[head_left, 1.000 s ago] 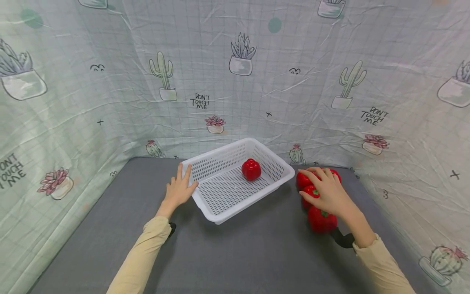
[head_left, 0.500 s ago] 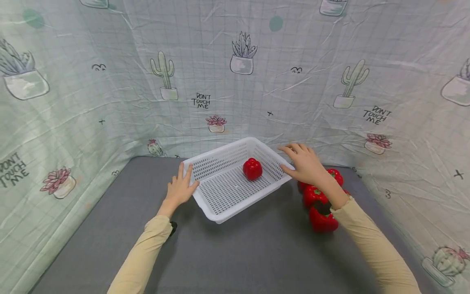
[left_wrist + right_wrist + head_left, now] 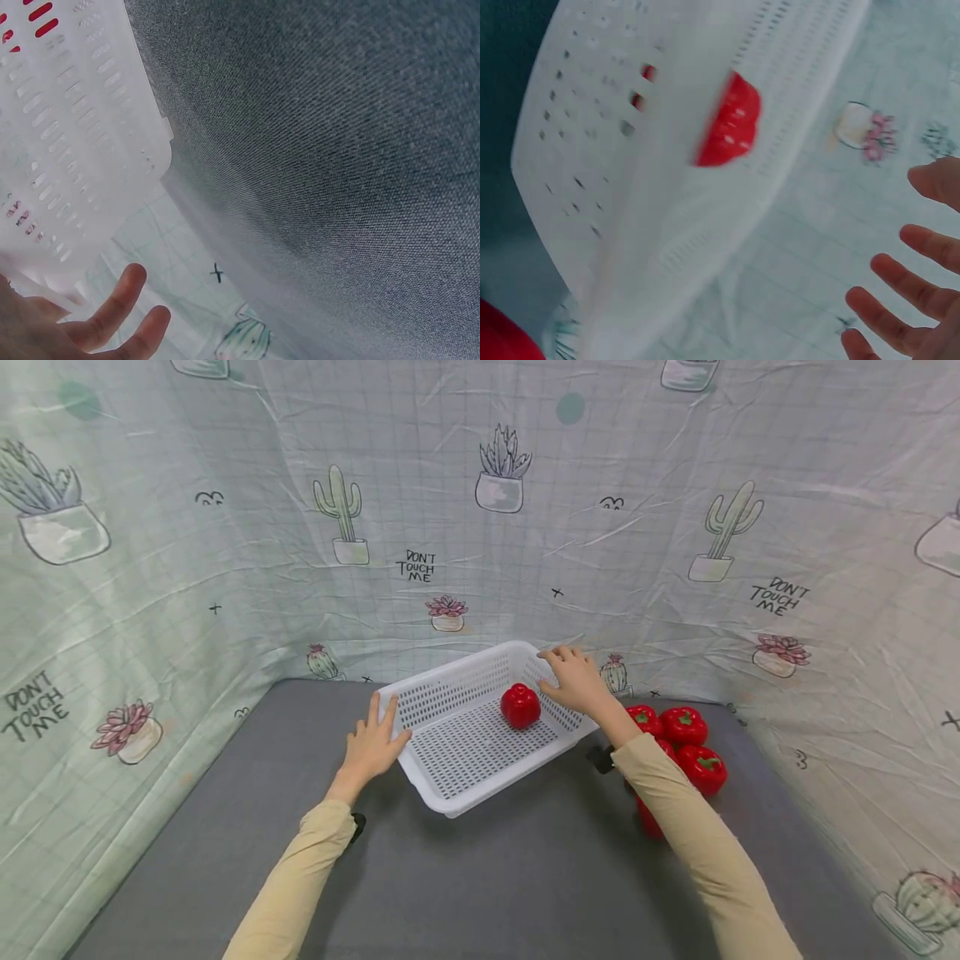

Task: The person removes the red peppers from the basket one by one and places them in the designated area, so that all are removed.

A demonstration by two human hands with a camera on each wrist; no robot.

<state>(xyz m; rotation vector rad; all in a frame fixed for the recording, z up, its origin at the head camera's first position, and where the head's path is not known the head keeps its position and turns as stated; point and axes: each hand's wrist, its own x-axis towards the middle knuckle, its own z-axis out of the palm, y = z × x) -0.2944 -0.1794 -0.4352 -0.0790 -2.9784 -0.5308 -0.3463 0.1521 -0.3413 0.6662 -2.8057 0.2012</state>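
Note:
A white perforated plastic basket [image 3: 480,781] stands on the grey tabletop, with one red bell pepper [image 3: 521,706] inside towards its right end. My left hand [image 3: 367,747] lies at the basket's left end, its fingers spread and touching the rim. In the left wrist view two loosely extended fingers [image 3: 124,300] show beside the basket's wall. Above the basket's right end hovers my right hand [image 3: 577,683]. Its fingers [image 3: 911,285] are spread and hold nothing in the right wrist view.
To the right of the basket several red bell peppers [image 3: 683,727] sit in a cluster, partly hidden by my right sleeve [image 3: 682,818]. A fabric backdrop [image 3: 255,543] printed with cacti encloses the table at the back and sides.
My right hand has moved left from over the pepper cluster to the basket's right end, fingers still spread. The left hand and basket stay in place; the camera view shifts slightly.

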